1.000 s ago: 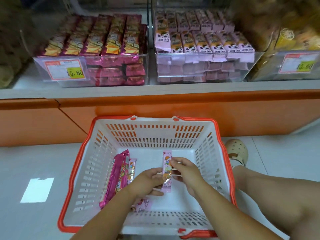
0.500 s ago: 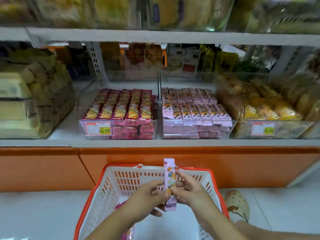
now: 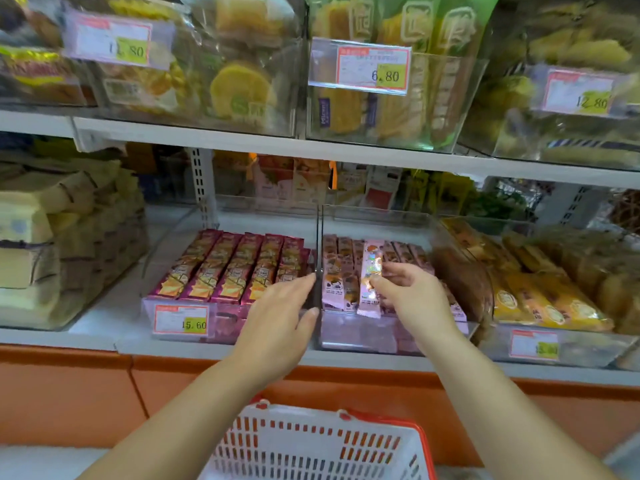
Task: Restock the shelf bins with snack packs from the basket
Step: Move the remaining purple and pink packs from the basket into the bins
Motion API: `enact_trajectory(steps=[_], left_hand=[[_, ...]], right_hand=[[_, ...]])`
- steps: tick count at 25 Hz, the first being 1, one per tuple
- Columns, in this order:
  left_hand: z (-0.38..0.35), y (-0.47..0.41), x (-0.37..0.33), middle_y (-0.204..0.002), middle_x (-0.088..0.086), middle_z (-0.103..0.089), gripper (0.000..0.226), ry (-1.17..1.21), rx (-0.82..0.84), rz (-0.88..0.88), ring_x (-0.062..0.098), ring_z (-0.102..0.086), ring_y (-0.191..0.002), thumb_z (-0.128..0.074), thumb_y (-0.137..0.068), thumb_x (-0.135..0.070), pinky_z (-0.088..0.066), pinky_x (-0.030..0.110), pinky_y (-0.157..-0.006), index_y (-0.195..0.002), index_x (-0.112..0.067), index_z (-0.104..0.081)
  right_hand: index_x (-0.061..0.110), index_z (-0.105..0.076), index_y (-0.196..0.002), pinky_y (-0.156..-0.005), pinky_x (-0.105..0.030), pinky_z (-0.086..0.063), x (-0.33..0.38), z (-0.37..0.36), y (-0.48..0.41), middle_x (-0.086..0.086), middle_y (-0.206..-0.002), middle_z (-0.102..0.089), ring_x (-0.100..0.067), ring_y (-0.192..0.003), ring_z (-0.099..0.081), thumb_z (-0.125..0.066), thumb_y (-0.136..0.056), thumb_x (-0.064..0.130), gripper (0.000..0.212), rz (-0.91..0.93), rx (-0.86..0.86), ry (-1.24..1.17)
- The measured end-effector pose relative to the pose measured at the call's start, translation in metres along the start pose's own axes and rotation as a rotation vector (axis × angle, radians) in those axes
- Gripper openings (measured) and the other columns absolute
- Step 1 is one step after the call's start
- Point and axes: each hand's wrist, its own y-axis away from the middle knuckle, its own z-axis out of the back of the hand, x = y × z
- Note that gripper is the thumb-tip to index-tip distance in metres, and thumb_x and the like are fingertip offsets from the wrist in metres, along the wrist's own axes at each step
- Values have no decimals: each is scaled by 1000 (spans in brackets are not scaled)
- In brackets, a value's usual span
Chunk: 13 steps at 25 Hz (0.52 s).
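My right hand pinches a long light-pink snack pack and holds it upright over the clear bin of light-pink packs on the lower shelf. My left hand is raised with straight fingers and holds nothing; its fingertips are at the clear divider between that bin and the bin of dark-pink packs to the left. The white basket with an orange rim stands on the floor below my arms; its contents are out of view.
A bin of yellow packs stands right of the light-pink bin, and beige packs are stacked at the left. The upper shelf carries clear bins of yellow snacks with price tags. An orange base panel runs under the lower shelf.
Both hands rose from the basket to the shelf with the light-pink pack. My left hand let go of it; my right hand alone now holds it over the light-pink bin.
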Motion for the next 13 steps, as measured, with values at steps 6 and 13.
enact_trajectory(steps=[6,13], left_hand=[[-7,-8,8,-149,-16,-34,55,70,-11,-7,5,-21,-137,-43,-100,-27,-21,31,-115,-150,-32,-21],[4,24,37,-117,-14,-56,38,-76,-325,-160,-2,-40,-111,-53,-90,-12,-23,5,-98,-127,-23,-56]], right_hand=[[13,-69,-116,-93,-36,-51,-8,-27,-26,-2,-112,-70,-18,-102,-63,-69,-86,29,33,-15,46,238],[22,-60,-120,-81,-20,-41,-2,-17,9,10,-107,-61,-5,-97,-55,-50,-98,26,25,188,-264,61]])
